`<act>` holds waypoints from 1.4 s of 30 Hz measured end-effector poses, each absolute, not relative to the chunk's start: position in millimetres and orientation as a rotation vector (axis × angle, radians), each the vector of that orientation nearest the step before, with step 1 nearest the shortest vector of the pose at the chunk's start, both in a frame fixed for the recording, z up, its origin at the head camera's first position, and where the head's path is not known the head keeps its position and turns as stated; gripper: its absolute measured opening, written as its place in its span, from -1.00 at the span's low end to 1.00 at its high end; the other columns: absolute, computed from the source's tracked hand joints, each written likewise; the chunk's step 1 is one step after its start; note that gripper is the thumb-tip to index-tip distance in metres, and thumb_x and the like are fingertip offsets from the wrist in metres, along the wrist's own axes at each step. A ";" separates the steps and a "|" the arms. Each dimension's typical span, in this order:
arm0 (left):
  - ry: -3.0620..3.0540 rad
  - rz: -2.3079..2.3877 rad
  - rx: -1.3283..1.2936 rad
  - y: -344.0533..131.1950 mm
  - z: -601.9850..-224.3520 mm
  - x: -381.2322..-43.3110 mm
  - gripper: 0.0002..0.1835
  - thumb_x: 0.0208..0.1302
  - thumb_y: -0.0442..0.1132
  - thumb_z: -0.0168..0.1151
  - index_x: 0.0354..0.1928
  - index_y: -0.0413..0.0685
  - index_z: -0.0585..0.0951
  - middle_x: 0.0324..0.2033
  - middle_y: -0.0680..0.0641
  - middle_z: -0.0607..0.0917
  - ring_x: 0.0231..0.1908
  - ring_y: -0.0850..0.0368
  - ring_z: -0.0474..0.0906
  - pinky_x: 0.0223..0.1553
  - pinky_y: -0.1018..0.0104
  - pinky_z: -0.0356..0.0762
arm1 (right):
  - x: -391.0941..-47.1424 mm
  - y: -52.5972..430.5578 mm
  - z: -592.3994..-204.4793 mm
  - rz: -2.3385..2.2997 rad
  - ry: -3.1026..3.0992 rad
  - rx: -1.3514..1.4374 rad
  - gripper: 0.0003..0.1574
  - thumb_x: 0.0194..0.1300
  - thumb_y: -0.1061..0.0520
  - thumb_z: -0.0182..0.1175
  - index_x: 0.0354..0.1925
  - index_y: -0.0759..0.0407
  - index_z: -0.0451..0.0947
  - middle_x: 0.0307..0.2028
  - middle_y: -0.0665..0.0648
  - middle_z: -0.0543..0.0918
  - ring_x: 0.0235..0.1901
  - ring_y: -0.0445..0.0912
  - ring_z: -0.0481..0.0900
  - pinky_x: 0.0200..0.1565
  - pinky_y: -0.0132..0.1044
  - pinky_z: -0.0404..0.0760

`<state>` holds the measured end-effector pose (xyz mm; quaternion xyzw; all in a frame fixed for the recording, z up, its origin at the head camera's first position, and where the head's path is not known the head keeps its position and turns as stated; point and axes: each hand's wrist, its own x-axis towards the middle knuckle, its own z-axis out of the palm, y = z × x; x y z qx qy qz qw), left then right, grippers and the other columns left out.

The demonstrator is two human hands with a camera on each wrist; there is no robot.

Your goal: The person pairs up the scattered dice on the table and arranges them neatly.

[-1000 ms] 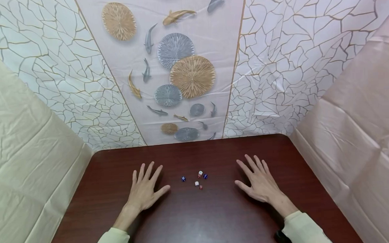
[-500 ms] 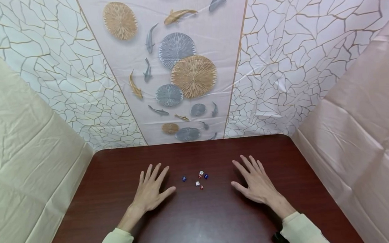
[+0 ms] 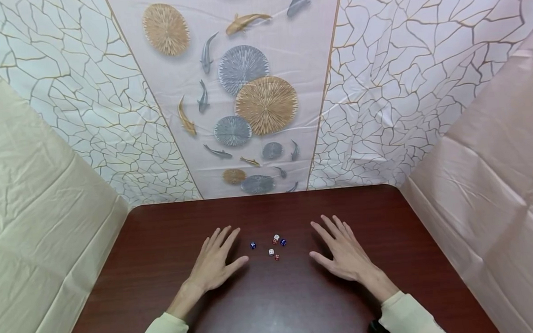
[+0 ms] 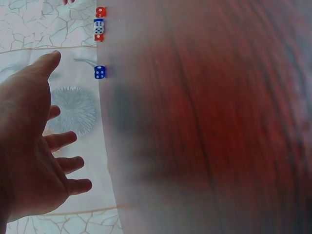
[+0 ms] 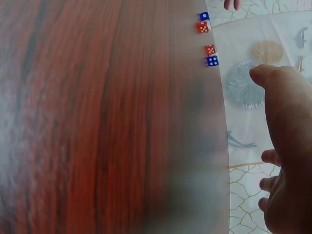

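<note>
In the head view, the left hand [image 3: 214, 264] and right hand [image 3: 345, 257] are apart, fingers spread, on either side of the dice. On the brown table [image 3: 262, 304] between them lie a blue die [image 3: 253, 245] near the left hand; a white die [image 3: 276, 237], red die [image 3: 275, 241] and second blue die [image 3: 283, 242] close together; and, nearer the person, a second white die [image 3: 271, 252] beside a second red die [image 3: 276, 257]. Behind hangs a patterned cloth [image 3: 289, 53].

In the left wrist view, the left hand shows its thumb apart from its fingers, blue die nearest.

In the right wrist view, the right hand is loosely extended, with red and blue dice beyond its thumb; I cannot tell whether either palm touches the table.
</note>
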<state>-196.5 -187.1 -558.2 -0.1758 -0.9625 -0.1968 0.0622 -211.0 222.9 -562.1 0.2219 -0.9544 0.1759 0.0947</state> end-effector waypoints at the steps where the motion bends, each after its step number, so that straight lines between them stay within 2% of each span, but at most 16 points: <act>1: -2.903 -0.599 -0.539 -186.1 -558.0 -196.2 -0.07 0.55 0.34 0.33 0.77 0.12 0.32 0.70 -0.29 0.40 0.72 -0.47 0.23 0.61 -0.57 0.25 | -210.6 221.8 -562.2 0.523 -2.826 0.662 0.07 0.53 -0.40 0.35 0.78 -0.15 0.24 0.79 0.28 0.23 0.78 0.44 0.08 0.67 0.54 0.11; 8: -2.866 -0.693 -0.603 -179.2 -556.1 -194.4 -0.16 0.57 0.24 0.36 0.68 -0.04 0.45 0.63 -0.36 0.49 0.64 -0.51 0.36 0.57 -0.50 0.37 | -207.7 214.1 -560.6 0.526 -2.799 0.708 0.08 0.51 -0.38 0.37 0.77 -0.10 0.27 0.77 0.30 0.26 0.76 0.45 0.15 0.65 0.52 0.20; 21: -2.837 -0.714 -0.651 -171.0 -559.5 -191.4 -0.23 0.59 0.21 0.37 0.65 0.00 0.50 0.59 -0.32 0.54 0.58 -0.41 0.48 0.50 -0.44 0.49 | -203.8 198.8 -555.9 0.611 -2.773 0.752 0.09 0.47 -0.33 0.44 0.75 -0.07 0.30 0.72 0.32 0.35 0.74 0.41 0.22 0.66 0.43 0.25; 29: -2.823 -0.760 -0.647 -166.6 -559.0 -187.3 -0.25 0.58 0.18 0.40 0.62 -0.03 0.52 0.58 -0.29 0.57 0.53 -0.36 0.54 0.46 -0.42 0.54 | -201.6 187.5 -556.5 0.669 -2.727 0.761 0.03 0.45 -0.29 0.48 0.70 -0.04 0.39 0.64 0.29 0.47 0.67 0.38 0.36 0.58 0.46 0.39; 42: -2.818 -0.816 -0.652 -160.7 -557.9 -184.4 -0.28 0.59 0.14 0.40 0.61 -0.03 0.54 0.55 -0.26 0.59 0.50 -0.31 0.59 0.43 -0.37 0.59 | -198.8 166.9 -557.7 0.804 -2.678 0.753 -0.13 0.40 -0.17 0.56 0.53 0.09 0.58 0.44 0.25 0.63 0.47 0.22 0.55 0.45 0.31 0.59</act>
